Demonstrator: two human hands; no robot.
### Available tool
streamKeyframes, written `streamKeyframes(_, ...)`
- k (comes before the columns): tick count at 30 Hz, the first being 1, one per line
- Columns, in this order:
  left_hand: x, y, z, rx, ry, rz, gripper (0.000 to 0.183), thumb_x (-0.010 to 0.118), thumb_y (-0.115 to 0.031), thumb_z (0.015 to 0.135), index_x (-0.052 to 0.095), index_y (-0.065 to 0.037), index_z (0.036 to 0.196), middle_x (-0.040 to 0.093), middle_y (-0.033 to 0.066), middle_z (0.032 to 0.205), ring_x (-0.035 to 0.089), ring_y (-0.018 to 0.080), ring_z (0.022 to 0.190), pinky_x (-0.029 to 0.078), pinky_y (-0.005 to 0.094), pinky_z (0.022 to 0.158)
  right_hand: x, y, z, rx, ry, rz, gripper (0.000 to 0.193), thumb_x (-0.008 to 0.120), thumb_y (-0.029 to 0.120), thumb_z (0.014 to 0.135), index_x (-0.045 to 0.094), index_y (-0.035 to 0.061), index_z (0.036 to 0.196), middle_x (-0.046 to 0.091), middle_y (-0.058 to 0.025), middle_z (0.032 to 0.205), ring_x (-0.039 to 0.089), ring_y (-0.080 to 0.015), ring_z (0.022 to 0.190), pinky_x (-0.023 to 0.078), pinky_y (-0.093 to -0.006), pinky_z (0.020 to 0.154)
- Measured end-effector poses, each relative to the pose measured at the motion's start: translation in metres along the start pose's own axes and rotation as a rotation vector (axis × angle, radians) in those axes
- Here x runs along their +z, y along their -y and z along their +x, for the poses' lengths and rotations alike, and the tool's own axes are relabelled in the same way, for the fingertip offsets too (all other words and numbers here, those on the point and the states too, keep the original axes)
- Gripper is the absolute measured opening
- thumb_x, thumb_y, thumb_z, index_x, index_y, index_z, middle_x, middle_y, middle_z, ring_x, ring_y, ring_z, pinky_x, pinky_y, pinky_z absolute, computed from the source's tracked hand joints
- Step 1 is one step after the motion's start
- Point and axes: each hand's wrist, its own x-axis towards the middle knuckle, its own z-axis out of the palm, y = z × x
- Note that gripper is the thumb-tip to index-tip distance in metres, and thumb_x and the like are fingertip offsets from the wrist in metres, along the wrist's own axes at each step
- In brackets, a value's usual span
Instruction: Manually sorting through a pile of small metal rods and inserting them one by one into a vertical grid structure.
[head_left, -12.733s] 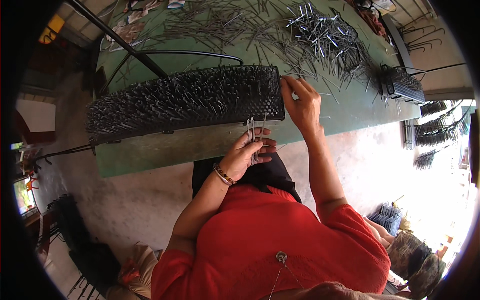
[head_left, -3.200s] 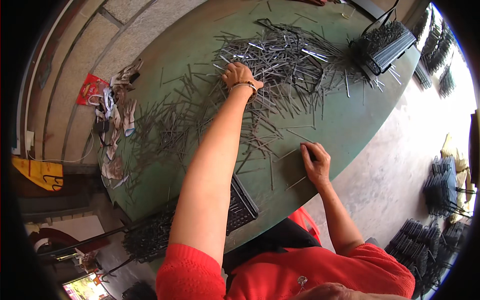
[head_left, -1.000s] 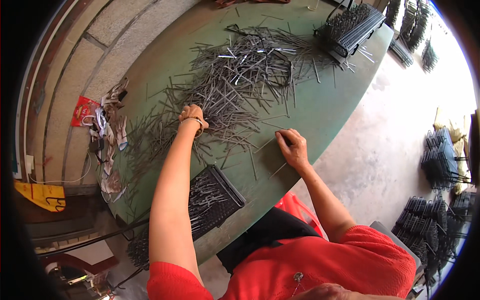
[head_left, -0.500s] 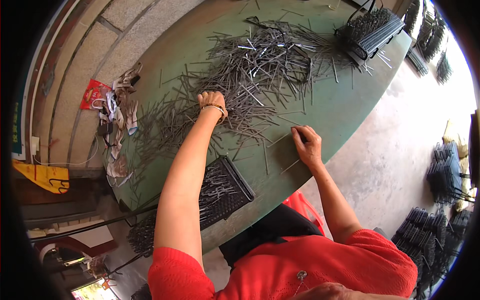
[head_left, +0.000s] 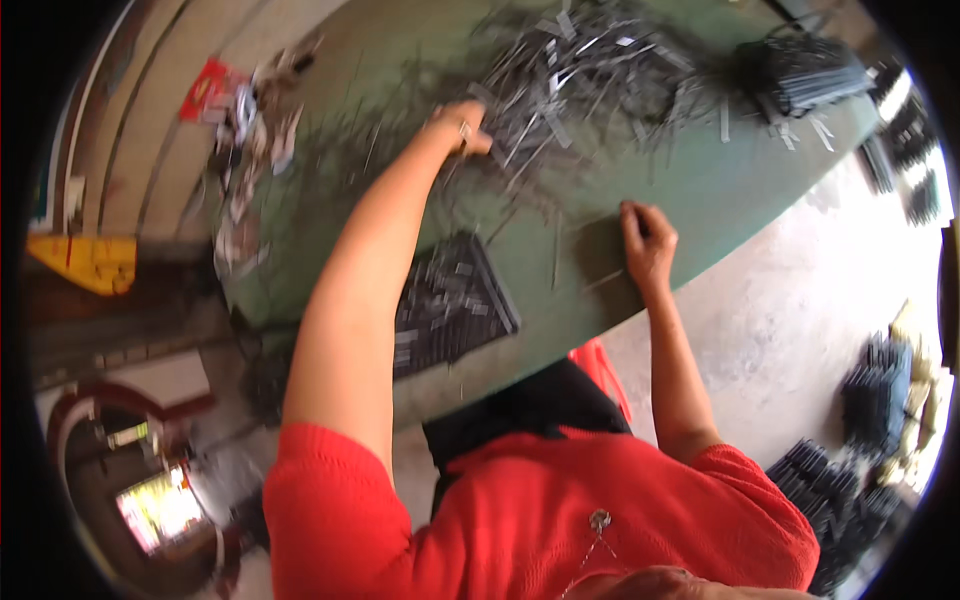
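A wide heap of thin dark metal rods (head_left: 590, 90) lies over the green table (head_left: 600, 290). My left hand (head_left: 463, 125) is at the heap's left part, thumb spread from the fingers; blur hides the fingertips. A bracelet circles that wrist. Nearer the table's right edge, my right hand (head_left: 652, 240) hovers over or rests on the top, its fingers curled closed. Whatever may be inside them is hidden. One single rod (head_left: 603, 278) lies just left of the right wrist. Below my left hand, a black perforated tray (head_left: 497, 290) holds more short rods, partly behind my left forearm.
Another black rack (head_left: 805, 75) of rods stands at the far right. Crumpled gloves (head_left: 240, 200) and a red packet (head_left: 208, 90) lie along the left edge. Stacks of dark racks (head_left: 878, 395) stand on the floor at right. A red stool (head_left: 600, 375) shows beside my lap.
The whole view has shifted and blurred. My left hand has moved farther along the heap, its thumb now spread. My right hand's fingers have curled in more.
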Motion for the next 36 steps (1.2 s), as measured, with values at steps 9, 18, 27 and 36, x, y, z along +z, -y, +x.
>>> streamKeyframes(9, -0.027, 0.026, -0.022, -0.031, -0.107, 0.042, 0.042, 0.067, -0.039, 0.079, 0.059, 0.0, 0.094, 0.058, 0.012, 0.078, 0.057, 0.0246, 0.067, 0.046, 0.0391, 0.062, 0.0, -0.001, -0.002, 0.023, 0.029, -0.077, 0.017, 0.063, 0.017, 0.087, 0.066, -0.0004, 0.091, 0.062, -0.0045, 0.074, 0.054, -0.0084, 0.069, 0.044, -0.0235, 0.065)
streamKeyframes(18, -0.024, 0.011, -0.045, -0.037, -0.091, -2.068, 0.013, 0.062, -0.018, 0.079, 0.059, -0.006, 0.083, 0.064, 0.0075, 0.079, 0.064, 0.0214, 0.075, 0.054, 0.0372, 0.073, -0.007, 0.004, -0.005, 0.01, -0.01, -0.047, 0.012, 0.064, 0.011, 0.084, 0.064, -0.0005, 0.087, 0.058, -0.0087, 0.071, 0.053, -0.014, 0.061, 0.044, -0.0258, 0.06)
streamKeyframes(27, -0.004, -0.022, -0.007, -0.22, -0.357, -2.085, 0.016, 0.074, -0.022, 0.076, 0.064, -0.01, 0.075, 0.063, 0.0014, 0.069, 0.059, 0.0143, 0.062, 0.049, 0.0282, 0.055, -0.004, 0.007, -0.002, 0.025, 0.0, -0.05, 0.016, 0.064, 0.013, 0.085, 0.063, -0.0024, 0.087, 0.054, -0.0054, 0.068, 0.048, -0.0097, 0.062, 0.042, -0.0234, 0.06)
streamKeyframes(36, 0.008, -0.088, 0.051, -0.328, -1.265, -1.516, 0.026, 0.074, -0.023, 0.073, 0.063, 0.001, 0.076, 0.065, 0.0073, 0.066, 0.059, 0.015, 0.056, 0.047, 0.0324, 0.057, 0.006, 0.015, -0.001, -0.021, 0.014, -0.014, 0.01, 0.064, 0.009, 0.083, 0.064, 0.0, 0.087, 0.056, -0.0091, 0.069, 0.051, -0.0164, 0.058, 0.042, -0.0266, 0.056)
